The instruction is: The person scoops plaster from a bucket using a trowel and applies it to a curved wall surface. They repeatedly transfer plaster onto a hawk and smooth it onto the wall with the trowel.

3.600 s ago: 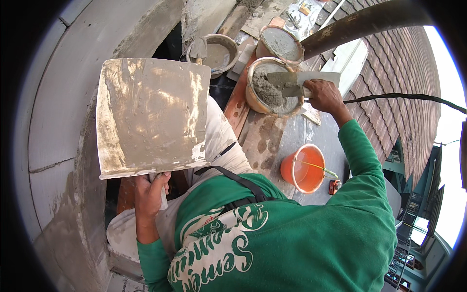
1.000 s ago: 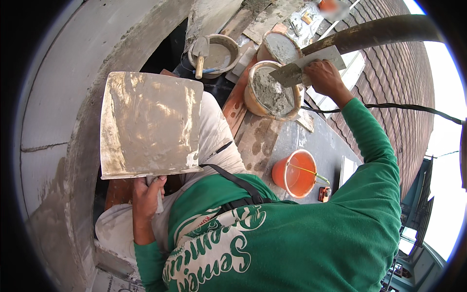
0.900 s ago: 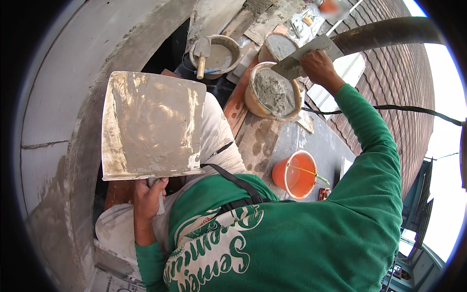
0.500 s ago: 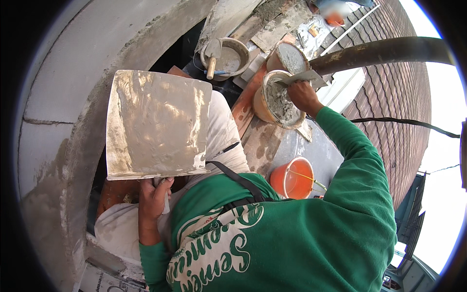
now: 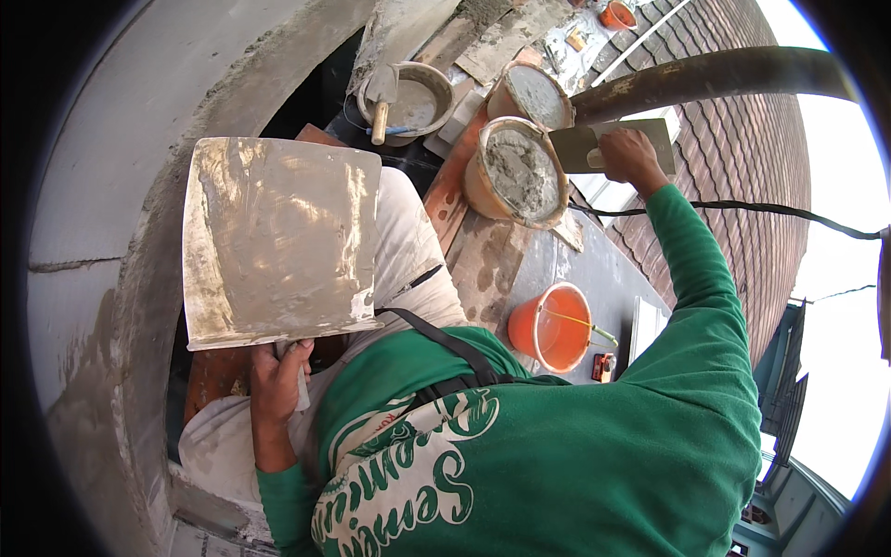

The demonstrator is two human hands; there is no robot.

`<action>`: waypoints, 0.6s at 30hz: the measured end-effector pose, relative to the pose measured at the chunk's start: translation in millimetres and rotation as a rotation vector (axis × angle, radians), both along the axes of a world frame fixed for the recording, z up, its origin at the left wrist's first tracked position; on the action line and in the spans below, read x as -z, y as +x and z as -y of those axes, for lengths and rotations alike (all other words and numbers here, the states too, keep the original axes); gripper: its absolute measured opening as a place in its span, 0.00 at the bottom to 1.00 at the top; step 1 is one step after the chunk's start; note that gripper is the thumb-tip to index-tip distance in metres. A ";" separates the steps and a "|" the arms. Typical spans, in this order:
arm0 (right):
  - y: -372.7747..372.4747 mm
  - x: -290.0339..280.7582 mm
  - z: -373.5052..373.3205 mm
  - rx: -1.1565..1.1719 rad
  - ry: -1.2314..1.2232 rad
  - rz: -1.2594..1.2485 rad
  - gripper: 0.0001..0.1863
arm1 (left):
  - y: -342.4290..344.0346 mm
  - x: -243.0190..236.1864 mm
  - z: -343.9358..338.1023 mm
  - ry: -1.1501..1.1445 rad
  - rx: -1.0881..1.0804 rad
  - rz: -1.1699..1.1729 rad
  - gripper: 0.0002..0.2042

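Note:
My left hand (image 5: 278, 379) is closed round the handle under a square mortar hawk (image 5: 283, 241). A thin grey smear of mortar coats the hawk's face. Out to the right, my right hand (image 5: 631, 156) grips a flat rectangular plastering trowel (image 5: 580, 148), its far end by the rim of a bucket (image 5: 478, 190). Grey mortar (image 5: 522, 172) fills that bucket, heaped and rough on top. Just behind it stands a second bucket (image 5: 501, 100) with smoother grey contents (image 5: 538, 93).
A round tub (image 5: 444, 82) at the back holds a pointed trowel (image 5: 380, 107) across its rim. An orange bucket (image 5: 534, 325) stands near my right side. Left is a block wall (image 5: 83, 186). A thick pipe (image 5: 715, 88) and black cable (image 5: 780, 213) cross above the tiled roof (image 5: 761, 176).
My right hand with the plastering trowel has moved right, away from above the mortar bucket, and the blade now lies flatter to view. My left hand still holds the hawk.

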State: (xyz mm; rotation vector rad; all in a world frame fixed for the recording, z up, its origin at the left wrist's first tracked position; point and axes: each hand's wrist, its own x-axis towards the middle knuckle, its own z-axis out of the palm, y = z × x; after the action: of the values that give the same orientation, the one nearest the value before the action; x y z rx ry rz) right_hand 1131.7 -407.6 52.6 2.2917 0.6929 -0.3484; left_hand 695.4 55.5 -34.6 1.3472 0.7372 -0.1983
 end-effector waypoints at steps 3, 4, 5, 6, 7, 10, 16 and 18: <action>29.4 53.8 -2.2 0.109 -0.115 -0.095 0.12 | -4.0 1.4 -0.8 -0.018 0.007 0.019 0.11; 26.1 81.5 -4.1 0.076 -0.106 -0.125 0.13 | -6.9 1.4 -0.9 -0.012 0.006 0.013 0.11; 21.8 105.5 -6.5 0.106 -0.083 -0.168 0.14 | -10.4 1.0 -0.8 -0.015 0.003 0.008 0.11; 15.6 121.1 -5.1 0.081 -0.069 -0.171 0.14 | -14.0 0.6 -1.2 -0.017 -0.001 -0.002 0.11; 12.2 125.4 -0.4 0.049 -0.004 -0.172 0.14 | -16.9 0.7 -2.0 -0.021 -0.014 0.021 0.11; -9.4 120.9 3.7 0.021 0.069 -0.173 0.11 | -23.7 2.1 -5.7 -0.035 -0.051 0.048 0.12; -72.2 86.9 -13.8 -0.085 0.189 -0.008 0.06 | -23.7 7.5 -11.5 -0.046 -0.051 0.019 0.13; -92.7 78.3 -15.1 -0.173 0.253 0.075 0.06 | -20.4 8.1 -9.7 -0.038 -0.054 0.000 0.13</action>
State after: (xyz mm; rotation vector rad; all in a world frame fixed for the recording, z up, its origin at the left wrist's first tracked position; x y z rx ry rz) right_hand 1039.0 -392.5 -25.7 2.4434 0.9342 -0.0963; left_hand 675.0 65.2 -42.8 1.2895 0.7658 -0.1685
